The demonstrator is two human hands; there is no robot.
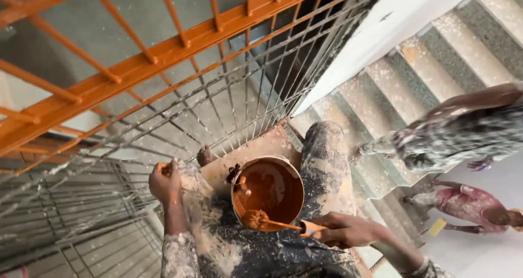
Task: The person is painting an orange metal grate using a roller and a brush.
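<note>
A person's right hand (344, 230) grips the orange handle of a paintbrush (278, 222), its bristles dipped at the near rim of a bucket (271, 189) of orange-brown paint wedged between paint-spattered knees. The left hand (165, 181), fist closed around something small that cannot be made out, rests left of the bucket, close to the grey railing (256, 87). An orange-painted rail (163, 54) runs above. Stairs (430, 65) drop away right, where two other people (463, 131) stand.
</note>
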